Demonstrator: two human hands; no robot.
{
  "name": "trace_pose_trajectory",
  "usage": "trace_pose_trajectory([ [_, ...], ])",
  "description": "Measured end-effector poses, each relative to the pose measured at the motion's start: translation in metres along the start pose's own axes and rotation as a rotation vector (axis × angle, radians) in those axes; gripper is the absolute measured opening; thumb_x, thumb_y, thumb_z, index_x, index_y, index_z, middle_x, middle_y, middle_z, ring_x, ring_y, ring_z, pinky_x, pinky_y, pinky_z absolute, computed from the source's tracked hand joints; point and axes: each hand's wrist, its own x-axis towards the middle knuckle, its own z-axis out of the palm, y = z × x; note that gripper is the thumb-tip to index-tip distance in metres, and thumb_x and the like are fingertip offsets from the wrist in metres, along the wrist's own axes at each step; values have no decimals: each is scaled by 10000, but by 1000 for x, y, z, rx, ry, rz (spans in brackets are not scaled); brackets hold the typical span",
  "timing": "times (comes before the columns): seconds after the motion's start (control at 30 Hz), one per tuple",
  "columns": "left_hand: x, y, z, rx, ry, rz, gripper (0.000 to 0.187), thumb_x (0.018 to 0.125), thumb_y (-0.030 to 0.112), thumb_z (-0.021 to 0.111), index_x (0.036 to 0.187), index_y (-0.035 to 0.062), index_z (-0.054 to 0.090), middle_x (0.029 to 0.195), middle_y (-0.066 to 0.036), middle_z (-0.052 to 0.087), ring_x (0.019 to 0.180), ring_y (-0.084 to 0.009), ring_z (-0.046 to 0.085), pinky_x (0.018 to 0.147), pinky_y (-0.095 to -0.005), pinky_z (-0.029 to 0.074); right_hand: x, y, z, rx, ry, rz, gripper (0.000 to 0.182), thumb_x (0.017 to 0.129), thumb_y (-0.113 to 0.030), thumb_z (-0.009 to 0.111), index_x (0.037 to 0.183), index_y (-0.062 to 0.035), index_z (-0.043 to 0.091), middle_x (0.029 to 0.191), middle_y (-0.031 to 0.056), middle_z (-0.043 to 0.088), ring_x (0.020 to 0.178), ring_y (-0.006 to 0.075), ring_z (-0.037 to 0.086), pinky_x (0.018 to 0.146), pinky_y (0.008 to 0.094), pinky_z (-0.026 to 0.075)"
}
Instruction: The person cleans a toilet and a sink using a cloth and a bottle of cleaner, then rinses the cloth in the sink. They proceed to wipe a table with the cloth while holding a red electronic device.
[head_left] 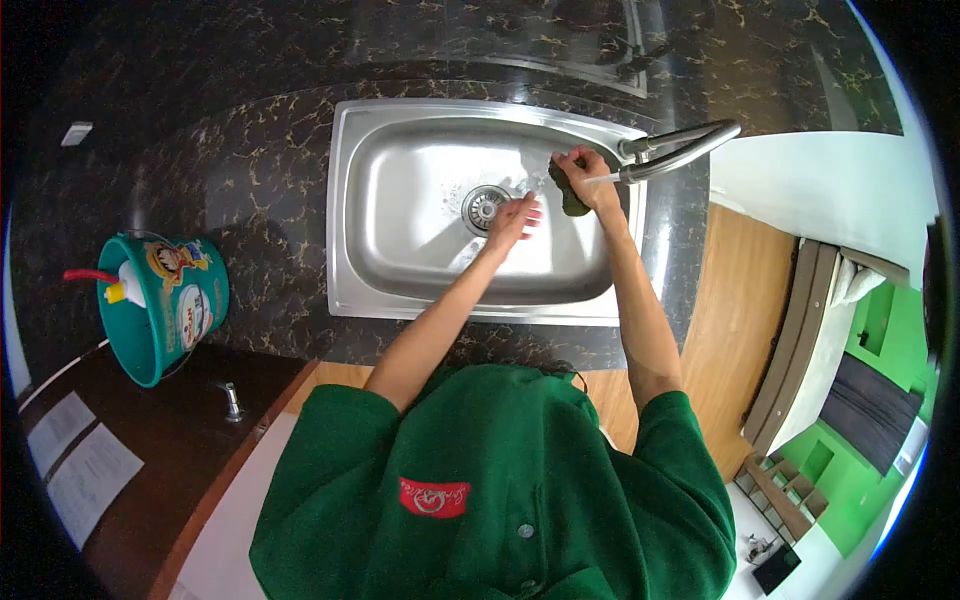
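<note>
My right hand (592,176) is closed on a dark green scouring pad (572,203) over the right side of the stainless steel sink (385,250). Directly above that hand is the spout of the curved metal faucet (690,150), and water seems to run from it onto the hand. My left hand (513,222) is over the basin just right of the drain strainer (485,208), its fingers stretched out with nothing in them. Wet patches and drops show on the steel around the drain.
Dark marbled countertop (270,200) surrounds the sink. At the left stands a teal bucket (190,305) holding a white bottle with a yellow cap (116,292) and something with a red handle (90,274). Papers (95,470) lie at the lower left. A sofa (800,340) is at the right.
</note>
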Motion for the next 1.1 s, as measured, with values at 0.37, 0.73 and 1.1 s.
trace_pose_trajectory([
  [0.37, 107, -31, 33, -848, -543, 73, 375, 994, 362, 439, 1124, 61, 621, 1090, -128, 648, 1006, -271, 618, 954, -437, 504, -54, -36, -28, 308, -417, -50, 208, 969, -8, 520, 1114, 43, 659, 952, 79, 716, 823, 124, 667, 764, 261, 548],
  [0.73, 75, -7, 57, -450, 145, 263, 338, 804, 108, 712, 1106, 35, 580, 1017, -123, 668, 943, -258, 652, 827, -361, 527, -44, -18, -36, 96, -149, -242, 365, 896, 71, 521, 1241, -9, 610, 1175, 99, 667, 1104, 207, 621, 973, 315, 483],
  [1.1, -7, 75, 73, 170, 433, 530, 276, 775, 200, 728, 859, -25, 591, 773, -193, 640, 726, -327, 633, 663, -415, 476, -56, 58, 54, 301, -183, -168, 755, 764, -159, 802, 1387, -19, 398, 1302, 144, 555, 1180, 237, 544, 986, 357, 455],
])
